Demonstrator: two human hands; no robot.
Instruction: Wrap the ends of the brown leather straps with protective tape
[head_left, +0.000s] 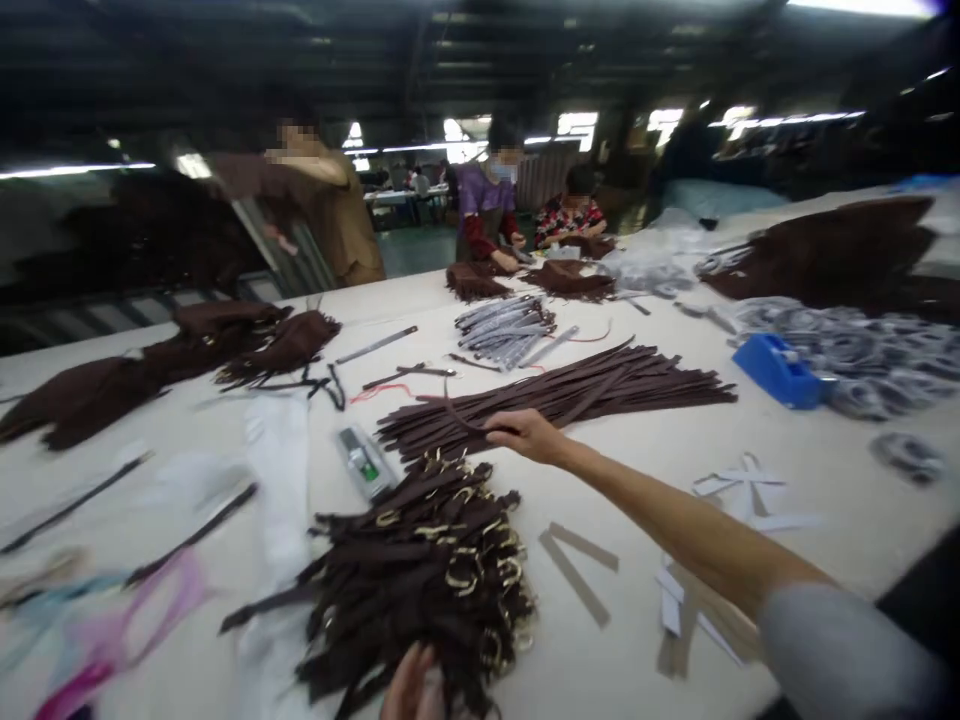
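Note:
My right hand [529,436] reaches across the table, its fingers pinched on the end of a thin dark brown strap [457,418], which curves up and away to the left. Below it lies a long bundle of flat brown straps [585,390]. At the bottom edge my left hand [412,685] shows only in part, fingers curled together against the near side of a heap of brown straps with gold-coloured metal rings [420,560]. What those fingers hold, if anything, is hidden.
A boxed item with a green mark [365,462] lies left of the heap. Right are a blue tape dispenser [780,370], grey wrapped rolls [885,350] and paper strips [577,570]. Silvery wrapped strips [504,328] lie farther back. Brown pieces [277,345] lie left. Several people stand or sit beyond.

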